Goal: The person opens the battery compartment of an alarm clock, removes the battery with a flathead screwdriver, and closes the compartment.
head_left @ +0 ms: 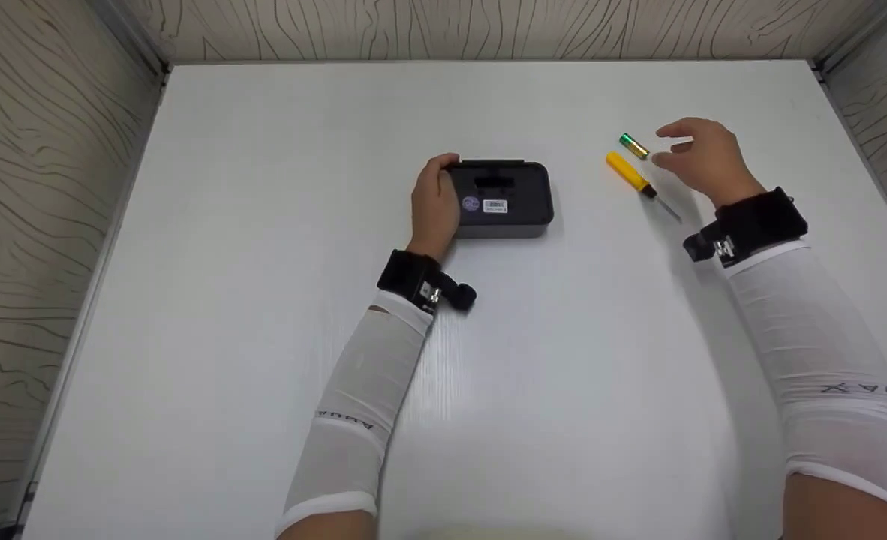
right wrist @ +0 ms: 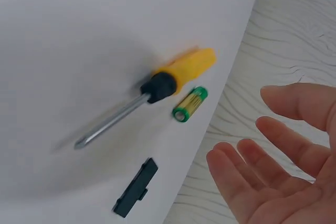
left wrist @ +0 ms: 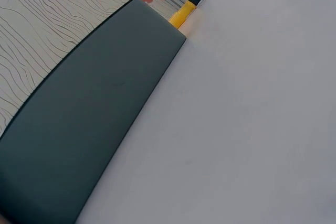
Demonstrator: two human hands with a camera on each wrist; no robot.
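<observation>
A black box-shaped device [head_left: 518,199] lies on the white table, two small labels and a dark slot on its upper face. My left hand [head_left: 436,206] grips its left end, fingers bent round the far corner. The device's side [left wrist: 100,93] fills much of the left wrist view. Over to the right, my right hand [head_left: 702,157] hovers with fingers spread and nothing between them. Close to its fingertips lies a green and gold battery [head_left: 634,146]. Beside the battery is a screwdriver [head_left: 627,172] with a yellow handle. A small black cover [right wrist: 135,187] shows in the right wrist view.
The white table [head_left: 248,225] meets wood-patterned walls at the back [head_left: 376,30] and on both sides. The screwdriver's metal shaft [right wrist: 113,121] points toward the near side of the table.
</observation>
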